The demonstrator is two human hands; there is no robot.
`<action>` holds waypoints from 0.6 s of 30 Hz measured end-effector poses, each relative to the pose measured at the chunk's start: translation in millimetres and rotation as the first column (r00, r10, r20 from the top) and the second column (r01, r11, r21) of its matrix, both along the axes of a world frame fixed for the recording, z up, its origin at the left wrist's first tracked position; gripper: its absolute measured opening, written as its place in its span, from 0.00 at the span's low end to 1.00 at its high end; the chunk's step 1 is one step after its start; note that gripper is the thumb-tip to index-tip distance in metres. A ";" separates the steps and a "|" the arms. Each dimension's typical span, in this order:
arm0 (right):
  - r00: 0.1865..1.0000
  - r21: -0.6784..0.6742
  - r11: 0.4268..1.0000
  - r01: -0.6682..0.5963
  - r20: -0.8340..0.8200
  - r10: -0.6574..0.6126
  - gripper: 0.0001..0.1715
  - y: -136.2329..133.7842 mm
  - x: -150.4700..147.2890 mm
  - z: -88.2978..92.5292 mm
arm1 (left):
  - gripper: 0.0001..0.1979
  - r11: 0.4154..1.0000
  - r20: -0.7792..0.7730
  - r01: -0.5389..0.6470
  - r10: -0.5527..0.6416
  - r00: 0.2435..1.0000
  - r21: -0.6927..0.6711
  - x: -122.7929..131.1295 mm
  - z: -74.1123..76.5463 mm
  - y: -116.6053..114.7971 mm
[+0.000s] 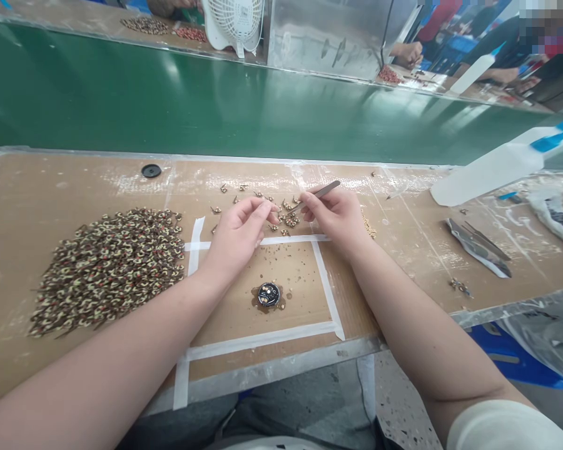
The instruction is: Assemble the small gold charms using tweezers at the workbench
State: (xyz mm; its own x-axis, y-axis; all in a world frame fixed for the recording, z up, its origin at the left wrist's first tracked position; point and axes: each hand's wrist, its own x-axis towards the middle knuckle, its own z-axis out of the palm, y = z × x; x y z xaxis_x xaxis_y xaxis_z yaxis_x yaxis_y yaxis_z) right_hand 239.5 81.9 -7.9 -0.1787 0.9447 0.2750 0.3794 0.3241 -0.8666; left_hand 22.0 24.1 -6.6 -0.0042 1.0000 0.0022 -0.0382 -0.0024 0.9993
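My right hand (338,217) grips a pair of grey tweezers (327,189) between thumb and fingers, the tips angled down to the left. Facing it, my left hand (242,230) is closed in a pinch; whatever sits between its thumb and forefinger is too small to make out. Around and between both hands lie loose small brown-and-cream parts (291,220). Nearer to me, a small round black dish (269,295) contains shiny liquid and a few pale bits, with a wet patch around it. White tape (263,339) frames that area of cardboard.
At left spreads a big heap of small brown-and-cream pieces (117,269), with a black lid (151,170) behind it. Tiny yellowish beads (368,226) lie beside my right hand. A squeeze bottle (490,172) and more tweezers (488,242) are farther right. Behind the green partition (169,100), other people's hands work.
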 end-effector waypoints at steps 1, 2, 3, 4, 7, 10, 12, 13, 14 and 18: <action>1.000 0.000 1.000 0.007 -0.002 -0.007 0.21 0.4 -0.1 -0.4 | 0.11 1.000 -0.001 0.001 -0.001 1.000 -0.002 0.2 0.4 0.0; 1.000 -0.001 1.000 0.010 0.000 -0.010 0.22 1.1 -0.2 -0.8 | 0.11 1.000 -0.001 0.001 -0.001 1.000 -0.002 0.3 0.7 0.1; 1.000 -0.005 1.000 0.011 0.005 -0.011 0.22 1.8 -0.4 -1.4 | 0.11 1.000 -0.001 0.000 0.000 1.000 -0.003 0.5 1.0 0.2; 1.000 -0.010 1.000 0.009 0.011 -0.009 0.22 2.7 -0.5 -1.9 | 0.11 1.000 -0.002 -0.001 0.001 1.000 -0.003 0.6 1.2 0.4; 1.000 -0.038 0.999 -0.010 0.020 0.011 0.21 5.1 -0.3 -3.9 | 0.11 1.000 0.000 0.002 -0.002 1.000 0.001 0.6 1.2 0.9; 1.000 -0.054 0.998 -0.025 0.016 0.026 0.20 6.5 0.8 -6.1 | 0.11 1.000 0.009 0.005 -0.005 1.000 0.002 0.4 0.7 0.6; 0.999 -0.048 0.998 -0.033 0.028 0.034 0.20 7.1 1.4 -7.1 | 0.11 1.000 0.014 0.004 -0.004 1.000 -0.001 0.5 0.4 0.1; 0.999 -0.044 0.998 -0.035 0.036 0.037 0.21 7.2 1.4 -7.2 | 0.11 1.000 0.016 0.003 -0.003 1.000 -0.003 0.5 0.3 0.0; 0.998 -0.041 0.998 -0.037 0.040 0.038 0.22 7.1 1.3 -7.1 | 0.11 1.000 0.018 0.003 -0.003 1.000 -0.007 0.5 0.2 -0.1; 0.996 -0.025 0.999 -0.039 -0.079 0.037 0.26 3.8 -1.0 -4.2 | 0.12 0.999 0.045 0.008 -0.007 0.999 -0.031 -0.7 0.2 1.2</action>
State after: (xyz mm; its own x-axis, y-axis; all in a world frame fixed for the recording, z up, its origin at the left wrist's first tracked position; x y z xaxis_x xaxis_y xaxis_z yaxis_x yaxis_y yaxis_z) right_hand 238.5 85.7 -12.0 -0.1934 0.9448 0.2643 0.2972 0.3132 -0.9020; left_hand 21.3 25.3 -6.4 0.0041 0.9996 -0.0285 -0.0830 0.0288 0.9961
